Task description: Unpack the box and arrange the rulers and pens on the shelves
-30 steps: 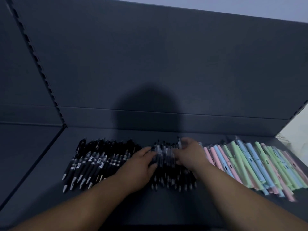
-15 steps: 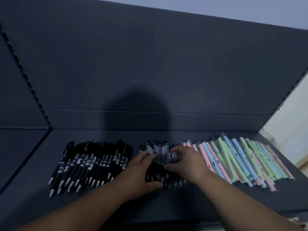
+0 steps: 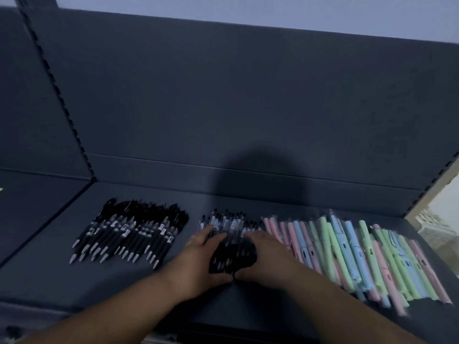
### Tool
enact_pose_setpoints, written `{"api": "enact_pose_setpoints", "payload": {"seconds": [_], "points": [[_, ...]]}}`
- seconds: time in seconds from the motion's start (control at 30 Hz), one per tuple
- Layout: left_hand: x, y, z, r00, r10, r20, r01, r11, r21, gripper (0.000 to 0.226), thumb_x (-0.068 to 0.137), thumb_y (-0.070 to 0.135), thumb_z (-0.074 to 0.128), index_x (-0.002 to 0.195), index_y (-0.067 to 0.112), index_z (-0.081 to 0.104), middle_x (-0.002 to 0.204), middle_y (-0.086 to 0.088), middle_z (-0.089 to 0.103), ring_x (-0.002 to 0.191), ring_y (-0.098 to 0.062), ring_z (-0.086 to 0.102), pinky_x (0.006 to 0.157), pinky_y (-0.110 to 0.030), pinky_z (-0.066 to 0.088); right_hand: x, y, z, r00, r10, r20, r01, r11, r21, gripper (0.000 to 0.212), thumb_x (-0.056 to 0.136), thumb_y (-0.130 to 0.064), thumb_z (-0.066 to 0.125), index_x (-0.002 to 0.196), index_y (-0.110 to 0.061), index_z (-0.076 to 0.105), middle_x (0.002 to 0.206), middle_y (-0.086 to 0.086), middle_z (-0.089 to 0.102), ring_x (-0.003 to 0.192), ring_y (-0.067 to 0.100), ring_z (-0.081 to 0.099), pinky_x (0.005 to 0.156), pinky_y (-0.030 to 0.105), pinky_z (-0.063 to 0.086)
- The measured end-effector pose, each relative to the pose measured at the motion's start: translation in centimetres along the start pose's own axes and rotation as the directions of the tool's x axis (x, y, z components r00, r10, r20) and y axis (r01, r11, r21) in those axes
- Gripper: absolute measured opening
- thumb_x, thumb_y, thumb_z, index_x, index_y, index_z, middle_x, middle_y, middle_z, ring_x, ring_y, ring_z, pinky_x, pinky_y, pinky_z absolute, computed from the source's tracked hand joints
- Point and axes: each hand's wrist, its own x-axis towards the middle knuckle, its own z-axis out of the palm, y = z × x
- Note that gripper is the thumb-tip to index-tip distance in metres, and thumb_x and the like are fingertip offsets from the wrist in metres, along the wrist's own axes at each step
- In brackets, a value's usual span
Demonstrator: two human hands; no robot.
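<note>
Head view of a dark shelf (image 3: 248, 301) with three groups of pens laid side by side, points towards the viewer. At left lie the black pens (image 3: 129, 232), fanned slightly and untouched. At right lie the pastel pens (image 3: 347, 252), pink, blue and green, some apparently in clear sleeves, though blur makes this uncertain. Between them sits the heap of clear pens (image 3: 232, 227), the group now in hand. The left hand (image 3: 203, 261) flanks this heap on its left side and the right hand (image 3: 270, 259) on its right. The fingers of both are extended and laid flat against the pens, not clenched round any of them. The thumbs nearly meet at the near ends. The step appears to be squaring the loose heap into a tidy block. Such pens are light, stiff and smooth. They roll and slide over one another readily, so a heap is best pressed from both flanks with flat fingers and the near ends stopped by the thumbs. Lifting calls for a grip across the mid-barrels, not at the tips. The right fingers lie just beside the nearest pink pens, which a wide sweep could disturb. Behind stands the back panel (image 3: 223, 108), crossed by a shadow (image 3: 258, 175). No rulers or box are in view.
</note>
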Motion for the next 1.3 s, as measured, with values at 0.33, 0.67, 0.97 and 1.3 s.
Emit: {"api": "enact_pose_setpoints", "payload": {"seconds": [0.33, 0.67, 0.97, 1.3], "points": [[-1.2, 1.8, 0.5, 0.993, -0.100, -0.069, 0.098, 0.995, -0.021, 0.093, 0.076, 0.055, 0.069, 0.150, 0.031, 0.018, 0.159, 0.007, 0.004, 0.146, -0.014, 0.008, 0.119, -0.027, 0.014, 0.2, 1.2, 0.3, 0.993, -0.055, 0.105, 0.042, 0.992, 0.121, 0.099, 0.068, -0.045, 0.082, 0.149, -0.023, 0.028, 0.158, 0.007, 0.018, 0.149, 0.025, 0.004, 0.119, 0.032, 0.017], [-9.5, -0.6, -3.1, 0.945, -0.218, -0.242, 0.239, 0.969, 0.058, 0.072, 0.085, 0.050, 0.060, 0.147, 0.027, 0.030, 0.154, 0.001, 0.023, 0.140, -0.016, 0.026, 0.113, -0.021, 0.023, -1.4, -6.8, 3.2, 0.976, -0.216, -0.043, 0.213, 0.976, -0.054, 0.077, 0.081, -0.041, 0.070, 0.146, -0.020, 0.035, 0.151, 0.003, 0.029, 0.140, 0.021, 0.027, 0.114, 0.027, 0.026], [-38.0, -14.9, -5.3, 0.654, -0.675, -0.341, 0.693, 0.716, -0.088, 0.066, 0.080, 0.049, 0.062, 0.138, 0.026, 0.041, 0.139, 0.004, 0.041, 0.126, -0.018, 0.046, 0.104, -0.029, 0.039, -8.1, -27.2, 17.5, 0.874, -0.442, 0.204, 0.462, 0.885, -0.063, 0.060, 0.083, -0.039, 0.068, 0.136, -0.022, 0.046, 0.134, 0.001, 0.049, 0.126, 0.018, 0.047, 0.100, 0.024, 0.036], [-66.4, -23.4, -4.9, 0.137, -0.908, -0.396, 0.925, 0.261, -0.277, 0.069, 0.084, 0.052, 0.059, 0.142, 0.026, 0.034, 0.141, 0.004, 0.040, 0.124, -0.017, 0.046, 0.098, -0.030, 0.043, -14.0, -46.4, 35.7, 0.661, -0.568, 0.490, 0.688, 0.719, -0.096, 0.063, 0.085, -0.040, 0.063, 0.142, -0.026, 0.040, 0.139, -0.003, 0.045, 0.129, 0.017, 0.046, 0.106, 0.029, 0.039]]}}
